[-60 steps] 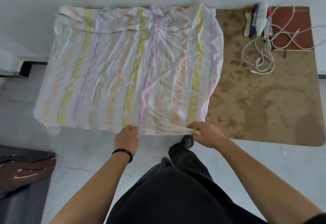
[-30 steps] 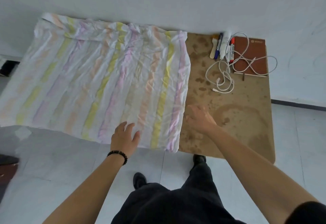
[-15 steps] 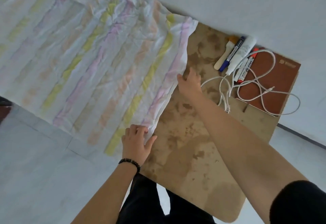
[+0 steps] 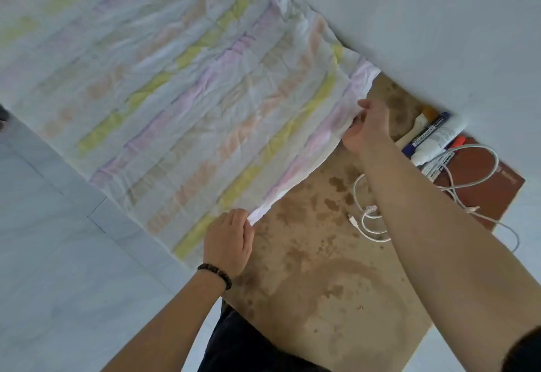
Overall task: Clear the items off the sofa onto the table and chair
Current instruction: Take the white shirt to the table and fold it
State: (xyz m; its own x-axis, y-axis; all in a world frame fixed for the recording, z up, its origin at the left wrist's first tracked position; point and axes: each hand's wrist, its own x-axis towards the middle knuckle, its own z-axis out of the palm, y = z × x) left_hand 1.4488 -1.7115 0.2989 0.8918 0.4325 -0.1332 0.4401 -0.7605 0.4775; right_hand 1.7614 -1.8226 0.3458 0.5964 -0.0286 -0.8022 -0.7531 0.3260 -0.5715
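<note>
A white cloth [image 4: 187,102] with yellow, pink and orange stripes lies spread over the left part of a stained brown table [image 4: 316,278]. My left hand [image 4: 229,240] pinches the cloth's near right corner at the table's front. My right hand [image 4: 367,126] grips the same right edge farther back, near the wall. That edge is lifted slightly off the tabletop between the two hands.
At the table's far right lie a reddish-brown notebook [image 4: 480,193], a white cable [image 4: 377,219] in loops, a blue permanent marker [image 4: 424,134], a white tube [image 4: 439,143] and other pens. A white wall runs behind; pale floor tiles [image 4: 58,269] lie at left.
My hands left the cloth's front edge and moved to its right edge; both have now closed on it. The view swung right and tilted.
</note>
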